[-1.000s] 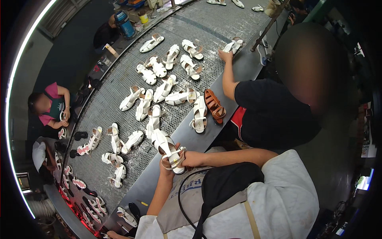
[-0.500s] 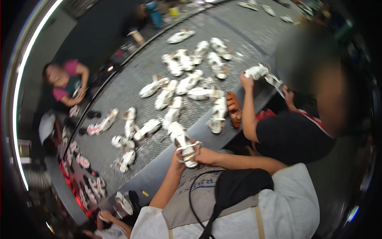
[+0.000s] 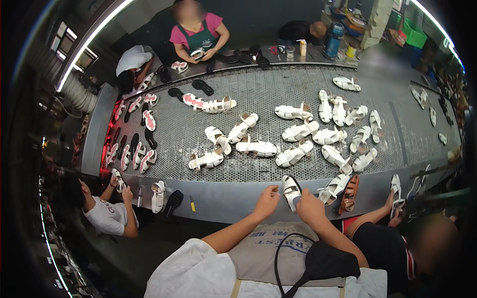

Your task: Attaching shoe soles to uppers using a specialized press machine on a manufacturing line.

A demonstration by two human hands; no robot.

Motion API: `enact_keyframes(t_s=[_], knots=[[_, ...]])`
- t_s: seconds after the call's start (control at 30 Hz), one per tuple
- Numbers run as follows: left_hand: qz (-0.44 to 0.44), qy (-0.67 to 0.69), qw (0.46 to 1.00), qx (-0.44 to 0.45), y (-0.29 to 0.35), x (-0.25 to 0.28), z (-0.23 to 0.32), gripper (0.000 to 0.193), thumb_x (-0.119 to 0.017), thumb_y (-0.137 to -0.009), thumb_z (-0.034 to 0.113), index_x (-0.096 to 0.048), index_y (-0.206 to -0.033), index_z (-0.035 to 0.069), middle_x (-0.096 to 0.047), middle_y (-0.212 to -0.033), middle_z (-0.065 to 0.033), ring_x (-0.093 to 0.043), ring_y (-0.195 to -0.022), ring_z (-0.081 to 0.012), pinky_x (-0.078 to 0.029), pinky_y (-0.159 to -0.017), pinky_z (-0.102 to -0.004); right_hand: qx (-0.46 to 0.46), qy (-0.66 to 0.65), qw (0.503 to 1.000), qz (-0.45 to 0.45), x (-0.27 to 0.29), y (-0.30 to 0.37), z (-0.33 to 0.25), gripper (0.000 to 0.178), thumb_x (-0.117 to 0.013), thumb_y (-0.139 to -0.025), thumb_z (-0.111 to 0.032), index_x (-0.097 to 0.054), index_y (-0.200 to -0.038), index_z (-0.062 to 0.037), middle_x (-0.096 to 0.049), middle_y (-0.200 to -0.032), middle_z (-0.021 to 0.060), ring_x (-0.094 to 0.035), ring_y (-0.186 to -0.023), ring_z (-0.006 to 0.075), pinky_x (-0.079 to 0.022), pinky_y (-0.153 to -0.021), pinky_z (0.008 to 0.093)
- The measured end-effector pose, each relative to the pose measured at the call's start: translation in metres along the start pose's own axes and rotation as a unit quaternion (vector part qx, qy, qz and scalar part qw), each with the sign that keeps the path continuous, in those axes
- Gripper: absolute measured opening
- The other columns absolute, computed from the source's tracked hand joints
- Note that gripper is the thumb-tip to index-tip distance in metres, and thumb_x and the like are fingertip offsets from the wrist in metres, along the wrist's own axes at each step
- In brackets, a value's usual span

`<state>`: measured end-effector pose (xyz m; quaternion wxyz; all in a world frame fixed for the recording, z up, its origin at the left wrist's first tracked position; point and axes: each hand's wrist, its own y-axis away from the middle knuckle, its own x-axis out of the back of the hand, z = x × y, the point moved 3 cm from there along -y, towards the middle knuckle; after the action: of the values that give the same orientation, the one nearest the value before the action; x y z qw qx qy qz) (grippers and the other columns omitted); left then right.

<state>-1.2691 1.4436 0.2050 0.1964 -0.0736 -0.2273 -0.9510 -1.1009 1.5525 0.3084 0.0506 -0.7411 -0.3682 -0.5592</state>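
My right hand point(image 3: 311, 207) grips a white closed-toe sandal point(image 3: 289, 188) by its heel end, with the toe pointing away from me. The dark edge of its sole shows along the right side. Just left of the sandal, and apart from it, is my left hand point(image 3: 268, 201), its fingers loosely bent and nothing visible in them. Close to my right hand, another white sandal point(image 3: 334, 188) lies on the metal ledge beside a brown strappy sandal point(image 3: 350, 194).
Many white sandals, including one point(image 3: 256, 147), lie on the dark mesh conveyor point(image 3: 268, 84) beyond the metal ledge point(image 3: 223, 191). A yellow cutter point(image 3: 192, 203) and black sole point(image 3: 174, 200) rest on the left ledge. Co-workers handle shoes at far, left and right.
My view has swung round to the left. My left hand has come off the sandal, which was between both hands, while my right hand still holds it.
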Motion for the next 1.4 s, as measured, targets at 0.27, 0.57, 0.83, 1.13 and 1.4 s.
enact_keyframes(t_s=[0.27, 0.57, 0.83, 1.13, 1.4], knots=[[-0.096, -0.025, 0.959, -0.264, 0.018, 0.002, 0.092, 0.040, -0.057, -0.102, 0.018, -0.057, -0.139, 0.000, -0.060, -0.133, -0.0197, -0.060, -0.123, -0.0346, -0.045, -0.109, -0.0443, 0.187, 0.022, 0.979, -0.074, -0.076, -0.024, -0.007, 0.033, -0.061, -0.092, -0.023, -0.063, -0.117, -0.0021, -0.072, -0.102, 0.0237, -0.073, -0.085, 0.0415, -0.058, -0.070, 0.0535], [0.080, 0.107, 0.984, -0.120, 0.009, 0.053, 0.013, 0.034, -0.053, -0.109, 0.022, -0.061, -0.134, 0.000, -0.069, -0.119, -0.0128, -0.067, -0.108, -0.0229, -0.054, -0.097, -0.0366, -0.113, -0.627, 0.761, 0.127, 0.039, -0.150, 0.023, 0.025, -0.063, -0.096, -0.005, -0.061, -0.120, 0.0026, -0.068, -0.106, 0.0152, -0.070, -0.086, 0.0218, -0.059, -0.064, 0.0318], [0.063, 0.098, 0.993, 0.019, 0.029, 0.114, -0.041, 0.032, -0.056, -0.108, 0.031, -0.066, -0.110, 0.001, -0.073, -0.092, -0.0132, -0.072, -0.087, -0.0249, -0.055, -0.080, -0.0373, 0.120, -0.136, 0.982, 0.051, 0.074, -0.105, -0.098, 0.035, -0.060, -0.095, -0.013, -0.058, -0.126, 0.0031, -0.066, -0.118, 0.0282, -0.066, -0.106, 0.0474, -0.052, -0.094, 0.0495], [-0.060, -0.084, 0.993, -0.053, 0.035, 0.097, -0.073, 0.040, -0.056, -0.107, 0.039, -0.064, -0.095, 0.001, -0.067, -0.085, -0.0196, -0.063, -0.078, -0.0391, -0.049, -0.073, -0.0486, 0.064, 0.083, 0.987, -0.119, -0.072, -0.067, -0.084, 0.026, -0.063, -0.094, -0.020, -0.061, -0.112, -0.0016, -0.065, -0.112, 0.0262, -0.069, -0.099, 0.0457, -0.057, -0.085, 0.0547], [-0.057, -0.107, 0.989, -0.082, 0.012, 0.174, -0.051, 0.042, -0.054, -0.106, 0.040, -0.062, -0.094, 0.001, -0.066, -0.088, -0.0233, -0.065, -0.086, -0.0450, -0.050, -0.076, -0.0517, 0.015, -0.134, 0.987, -0.086, 0.020, -0.244, -0.168, 0.064, -0.080, -0.078, -0.034, -0.067, -0.131, -0.0004, -0.073, -0.113, 0.0277, -0.072, -0.104, 0.0401, -0.057, -0.095, 0.0488]])
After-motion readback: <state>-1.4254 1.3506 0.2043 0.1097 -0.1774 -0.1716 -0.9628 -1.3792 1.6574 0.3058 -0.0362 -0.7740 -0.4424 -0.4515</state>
